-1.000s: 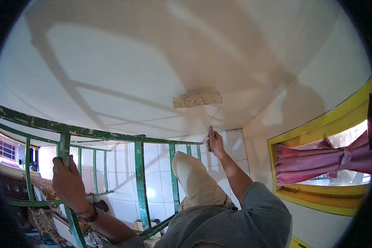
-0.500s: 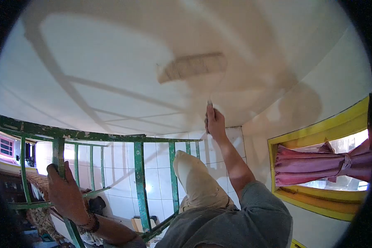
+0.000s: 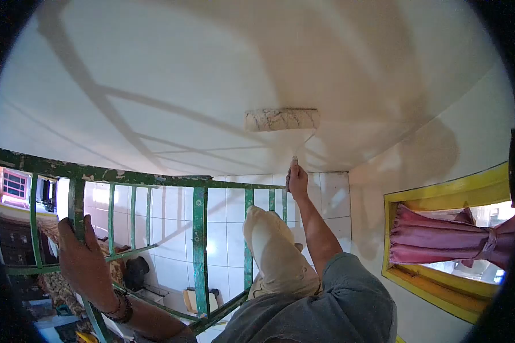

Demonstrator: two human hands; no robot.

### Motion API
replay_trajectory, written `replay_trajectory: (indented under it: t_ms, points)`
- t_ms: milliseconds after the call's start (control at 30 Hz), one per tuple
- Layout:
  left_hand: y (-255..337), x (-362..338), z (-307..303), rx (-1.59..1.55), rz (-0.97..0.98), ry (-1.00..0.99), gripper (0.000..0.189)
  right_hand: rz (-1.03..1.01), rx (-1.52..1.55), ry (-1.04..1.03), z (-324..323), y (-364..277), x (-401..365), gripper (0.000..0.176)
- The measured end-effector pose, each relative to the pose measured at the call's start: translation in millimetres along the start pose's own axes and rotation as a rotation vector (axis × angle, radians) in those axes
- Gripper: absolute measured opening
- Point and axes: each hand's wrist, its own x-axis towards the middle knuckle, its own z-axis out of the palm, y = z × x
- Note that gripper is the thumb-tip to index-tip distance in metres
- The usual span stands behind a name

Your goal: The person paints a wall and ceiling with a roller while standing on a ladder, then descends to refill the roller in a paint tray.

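In the head view, my right hand (image 3: 297,182) is closed round the handle of a paint roller. The roller's pale, dark-streaked sleeve (image 3: 282,119) lies level against the white wall, above the hand. A thin wire frame joins the sleeve to the handle. On the left, my left hand (image 3: 84,264) grips an upright of a green ladder (image 3: 200,246), thumb and fingers on either side of it. The ladder's paint is chipped. My bent knee in pale trousers (image 3: 277,251) shows between the ladder and my right arm.
White tiles (image 3: 226,228) cover the surface beyond the ladder. To the right, a yellow window frame (image 3: 435,294) holds a tied pink curtain (image 3: 440,237). Dark drawers (image 3: 17,237) and a patterned cloth (image 3: 66,288) are at lower left. Shadows cross the white wall (image 3: 171,51).
The roller and my right hand have moved down, with the roller also shifting right. The roller's blur is gone. My left hand stays on the ladder, and the view has shifted slightly.
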Motion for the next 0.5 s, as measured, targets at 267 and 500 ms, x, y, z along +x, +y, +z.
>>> replay_trajectory:
  t_ms: [267,500]
  points:
    - [13.0,0.3,-13.4,0.03,-0.103,-0.127,0.039,-0.159,0.116,-0.099,6.5,-69.6,-6.2,0.046]
    - [2.4,0.1,-4.1,0.033,-0.07,-0.057,0.04,-0.009,-0.039,0.017,-7.2,-4.0,-15.7,0.049]
